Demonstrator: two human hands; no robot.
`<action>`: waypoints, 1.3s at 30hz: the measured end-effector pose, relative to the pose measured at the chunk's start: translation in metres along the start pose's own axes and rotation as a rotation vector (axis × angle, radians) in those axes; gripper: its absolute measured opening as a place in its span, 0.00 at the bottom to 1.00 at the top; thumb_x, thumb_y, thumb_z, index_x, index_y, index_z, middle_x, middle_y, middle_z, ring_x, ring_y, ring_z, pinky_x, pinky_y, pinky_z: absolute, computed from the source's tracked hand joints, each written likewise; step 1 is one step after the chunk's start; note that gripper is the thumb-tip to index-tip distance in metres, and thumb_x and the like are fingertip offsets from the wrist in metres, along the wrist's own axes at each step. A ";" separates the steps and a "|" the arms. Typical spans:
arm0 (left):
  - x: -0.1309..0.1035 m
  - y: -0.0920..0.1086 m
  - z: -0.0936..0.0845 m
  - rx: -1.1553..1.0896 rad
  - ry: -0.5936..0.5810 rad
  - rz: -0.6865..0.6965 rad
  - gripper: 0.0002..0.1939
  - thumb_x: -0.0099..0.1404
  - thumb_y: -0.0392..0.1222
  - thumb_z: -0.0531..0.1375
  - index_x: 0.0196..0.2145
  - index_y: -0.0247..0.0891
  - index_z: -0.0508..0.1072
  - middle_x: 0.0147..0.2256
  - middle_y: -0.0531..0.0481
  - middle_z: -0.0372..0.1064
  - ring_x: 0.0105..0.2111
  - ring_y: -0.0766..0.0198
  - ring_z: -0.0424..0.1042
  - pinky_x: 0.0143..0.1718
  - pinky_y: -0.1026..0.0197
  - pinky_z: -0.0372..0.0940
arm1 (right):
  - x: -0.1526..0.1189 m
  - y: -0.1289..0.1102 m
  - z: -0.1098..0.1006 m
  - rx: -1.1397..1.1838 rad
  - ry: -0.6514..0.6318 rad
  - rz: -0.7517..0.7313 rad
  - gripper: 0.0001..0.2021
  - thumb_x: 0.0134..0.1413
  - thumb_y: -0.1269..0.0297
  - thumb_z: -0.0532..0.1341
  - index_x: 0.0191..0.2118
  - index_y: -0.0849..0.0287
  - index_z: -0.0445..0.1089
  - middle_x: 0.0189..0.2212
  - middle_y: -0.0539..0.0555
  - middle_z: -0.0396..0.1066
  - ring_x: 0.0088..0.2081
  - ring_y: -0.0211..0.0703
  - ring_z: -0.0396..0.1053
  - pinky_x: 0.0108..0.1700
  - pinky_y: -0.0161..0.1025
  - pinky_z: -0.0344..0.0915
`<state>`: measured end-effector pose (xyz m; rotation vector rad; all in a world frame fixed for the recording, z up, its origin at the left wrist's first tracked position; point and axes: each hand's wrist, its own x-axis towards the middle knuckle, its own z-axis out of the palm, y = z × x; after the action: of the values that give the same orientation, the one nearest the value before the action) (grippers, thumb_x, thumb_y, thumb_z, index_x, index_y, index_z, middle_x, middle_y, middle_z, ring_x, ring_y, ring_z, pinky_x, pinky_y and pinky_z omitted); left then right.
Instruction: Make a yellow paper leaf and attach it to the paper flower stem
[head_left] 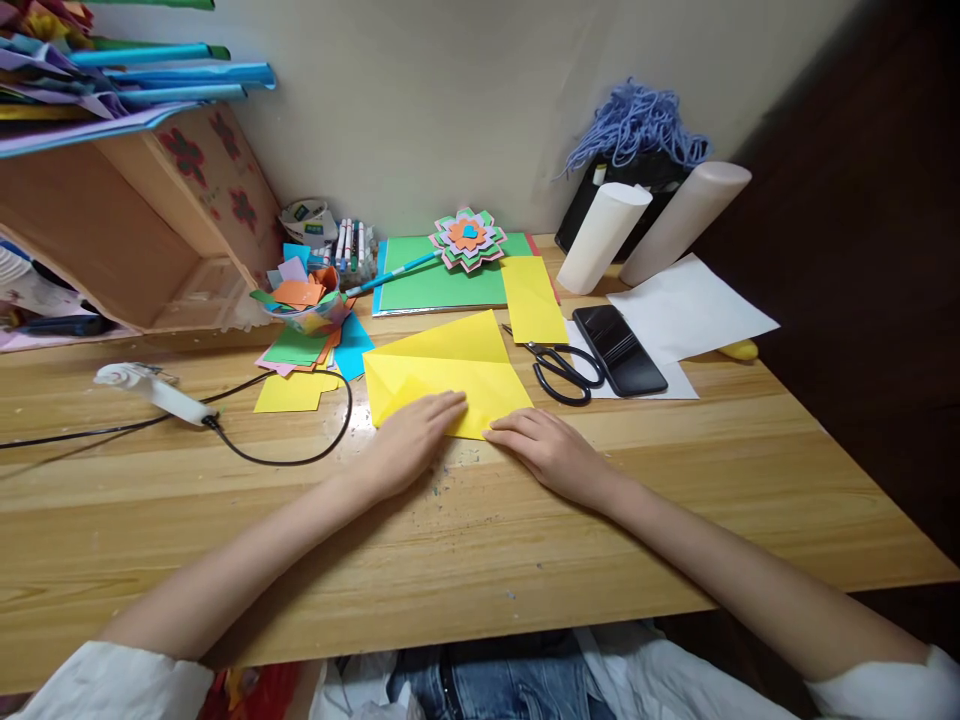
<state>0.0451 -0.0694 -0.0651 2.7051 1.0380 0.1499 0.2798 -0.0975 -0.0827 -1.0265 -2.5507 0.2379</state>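
Observation:
A folded sheet of yellow paper [450, 345] lies on the wooden table in front of me, with creases across it. My left hand [411, 440] rests flat on its near left part, fingers stretched out to the right across the fold. At the near right corner my right hand [551, 450] has its thumb and finger drawn together on the paper's edge. Just beyond the right hand are black-handled scissors [566, 375], their blades pointing toward the sheet. A yellow paper strip [535, 300] lies behind the scissors.
Left stand a white glue gun [154, 392] with a looping black cord, a cup of paper scraps [307, 300] and a cardboard box [210, 200]. A layered paper flower [469, 238] lies on green sheets [405, 275]. Right are a phone [619, 350], white paper [690, 310] and white rolls [604, 238].

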 end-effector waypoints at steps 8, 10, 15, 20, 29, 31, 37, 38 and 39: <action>0.001 0.029 0.014 -0.104 -0.060 0.090 0.41 0.61 0.63 0.42 0.62 0.32 0.37 0.63 0.38 0.31 0.63 0.57 0.30 0.61 0.52 0.37 | 0.000 0.000 0.000 -0.036 0.021 -0.049 0.13 0.57 0.71 0.53 0.46 0.59 0.67 0.41 0.57 0.71 0.42 0.46 0.65 0.43 0.44 0.65; 0.001 0.026 0.013 -0.116 -0.068 0.075 0.41 0.61 0.63 0.42 0.62 0.32 0.37 0.63 0.39 0.29 0.63 0.57 0.29 0.61 0.52 0.37 | -0.001 0.000 0.000 -0.033 0.021 -0.051 0.13 0.57 0.71 0.53 0.46 0.59 0.68 0.41 0.57 0.71 0.42 0.46 0.65 0.42 0.44 0.66; 0.000 0.020 0.010 -0.132 -0.097 0.050 0.40 0.62 0.62 0.42 0.62 0.32 0.37 0.63 0.41 0.28 0.63 0.58 0.28 0.61 0.53 0.36 | -0.002 0.000 0.000 -0.031 0.002 -0.047 0.13 0.57 0.71 0.53 0.47 0.59 0.67 0.42 0.57 0.71 0.42 0.47 0.64 0.43 0.45 0.66; -0.001 0.011 0.005 -0.140 -0.135 0.076 0.35 0.65 0.58 0.40 0.63 0.37 0.37 0.64 0.45 0.27 0.63 0.60 0.29 0.61 0.55 0.35 | -0.002 -0.001 -0.003 -0.035 -0.011 -0.038 0.13 0.58 0.70 0.51 0.47 0.60 0.67 0.42 0.57 0.71 0.43 0.47 0.64 0.42 0.45 0.66; -0.005 -0.015 -0.002 -0.086 -0.143 -0.007 0.28 0.68 0.50 0.35 0.63 0.39 0.36 0.64 0.49 0.28 0.63 0.63 0.30 0.61 0.56 0.34 | 0.000 -0.005 -0.004 -0.058 0.019 -0.035 0.12 0.58 0.69 0.52 0.45 0.61 0.68 0.41 0.56 0.72 0.41 0.46 0.65 0.41 0.43 0.66; -0.006 -0.023 -0.003 -0.065 -0.112 -0.045 0.29 0.68 0.52 0.37 0.63 0.39 0.37 0.64 0.49 0.29 0.63 0.62 0.32 0.61 0.55 0.34 | -0.001 -0.004 -0.003 -0.047 0.028 -0.024 0.12 0.59 0.69 0.52 0.45 0.60 0.69 0.41 0.56 0.72 0.41 0.45 0.65 0.41 0.43 0.66; -0.015 -0.032 -0.004 -0.070 0.090 -0.220 0.31 0.64 0.54 0.46 0.61 0.39 0.46 0.62 0.45 0.44 0.60 0.57 0.46 0.59 0.54 0.43 | -0.004 0.006 -0.001 0.023 0.045 0.027 0.13 0.59 0.72 0.51 0.46 0.55 0.68 0.41 0.55 0.71 0.43 0.44 0.65 0.43 0.43 0.65; -0.016 -0.032 -0.004 -0.085 0.150 -0.259 0.32 0.63 0.54 0.49 0.60 0.39 0.48 0.60 0.44 0.49 0.58 0.56 0.50 0.58 0.52 0.46 | -0.004 0.009 -0.001 0.044 0.064 0.041 0.13 0.59 0.72 0.51 0.45 0.55 0.68 0.40 0.55 0.71 0.42 0.44 0.65 0.43 0.43 0.65; -0.017 -0.033 -0.003 -0.111 0.209 -0.304 0.32 0.61 0.54 0.52 0.59 0.40 0.51 0.57 0.43 0.53 0.56 0.54 0.53 0.56 0.51 0.50 | -0.004 0.010 -0.001 0.069 0.084 0.057 0.12 0.59 0.72 0.51 0.44 0.55 0.69 0.40 0.55 0.71 0.42 0.44 0.65 0.43 0.43 0.64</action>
<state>0.0104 -0.0566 -0.0705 2.4361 1.4389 0.4270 0.2895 -0.0926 -0.0856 -1.0616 -2.4230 0.2900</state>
